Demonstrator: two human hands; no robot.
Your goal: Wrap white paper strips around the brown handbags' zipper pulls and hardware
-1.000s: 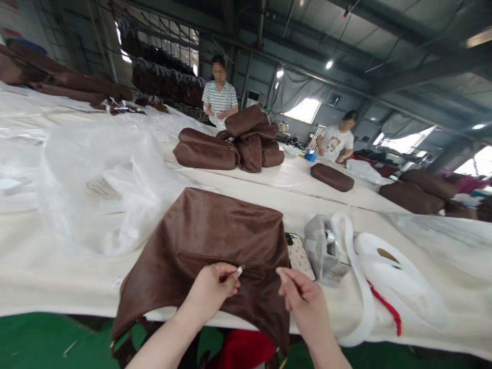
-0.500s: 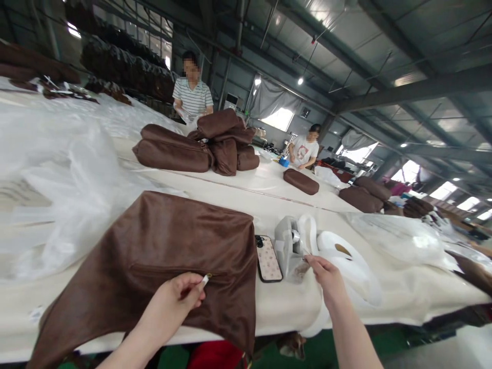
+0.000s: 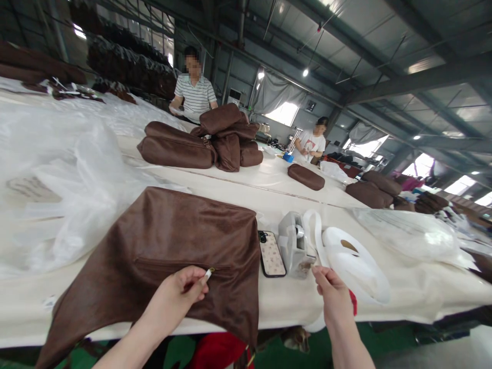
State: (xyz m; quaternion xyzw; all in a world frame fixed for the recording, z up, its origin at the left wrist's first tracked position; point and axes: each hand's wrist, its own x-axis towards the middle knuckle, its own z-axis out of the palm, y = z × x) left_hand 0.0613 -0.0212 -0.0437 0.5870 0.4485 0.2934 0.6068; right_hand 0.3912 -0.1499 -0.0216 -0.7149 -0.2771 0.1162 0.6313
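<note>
A brown leather bag [image 3: 192, 220] lies flat on the table in front of me, its zipper running across the upper face. My left hand [image 3: 177, 294] pinches the zipper pull [image 3: 208, 273], which has a white wrapping around it, near the zipper's right end. Just right of the clear tape dispenser [image 3: 295, 241], my right hand [image 3: 332, 292] has thumb and forefinger pressed together by its front end. Whatever sits between those fingertips is too small to make out. A phone in a patterned case [image 3: 273, 256] lies between the bag and the dispenser.
A roll of white strip [image 3: 371, 277] lies to the right. Clear plastic bags [image 3: 57, 179] cover the left side. Stuffed brown bags [image 3: 177, 151] are piled farther back, and another brown bag [image 3: 306, 177] lies alone. Two co-workers [image 3: 196, 95] stand across the table.
My right hand has shifted slightly down and right from the dispenser's front end. My left hand keeps its pinch on the zipper pull. The whole view has moved a little.
</note>
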